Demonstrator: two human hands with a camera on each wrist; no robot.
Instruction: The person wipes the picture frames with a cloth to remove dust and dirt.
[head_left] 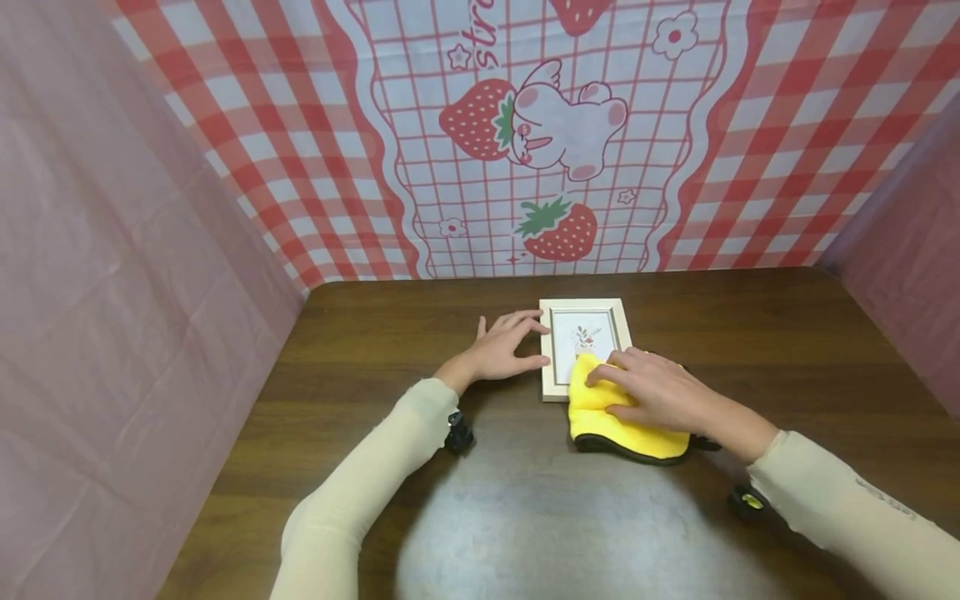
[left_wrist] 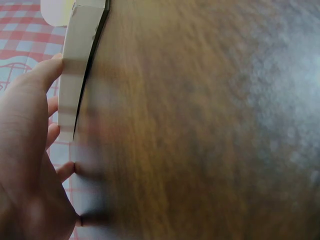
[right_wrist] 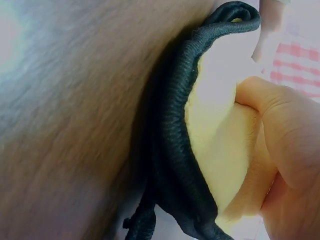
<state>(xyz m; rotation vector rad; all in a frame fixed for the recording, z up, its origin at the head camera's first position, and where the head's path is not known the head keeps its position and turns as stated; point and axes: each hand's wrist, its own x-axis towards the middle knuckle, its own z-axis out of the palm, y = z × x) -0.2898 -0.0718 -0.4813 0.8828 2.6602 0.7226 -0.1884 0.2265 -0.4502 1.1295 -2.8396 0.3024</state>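
Note:
A light wooden picture frame (head_left: 545, 367) lies flat on the table, with a small plant print inside. At its left edge my left hand (head_left: 504, 348) rests with fairly straight, spread fingers; thumb and fingertips touch the frame's side. In the left wrist view, the side of the picture frame (left_wrist: 75, 75) stands next to that hand (left_wrist: 27, 120). My right hand (head_left: 660, 392) grips a yellow cloth (head_left: 622, 429) with dark edging over the frame's lower right part, hiding that corner. The right wrist view has the thumb pressed into the folded cloth (right_wrist: 215, 125).
The dark wooden table (head_left: 360, 333) reflects light at its near side. A red-checked curtain with strawberry prints (head_left: 562, 150) hangs behind it, and pink cloth (head_left: 135, 292) borders the left side, more pink cloth (head_left: 892, 250) the right. Dark wrist devices sit at both sleeves.

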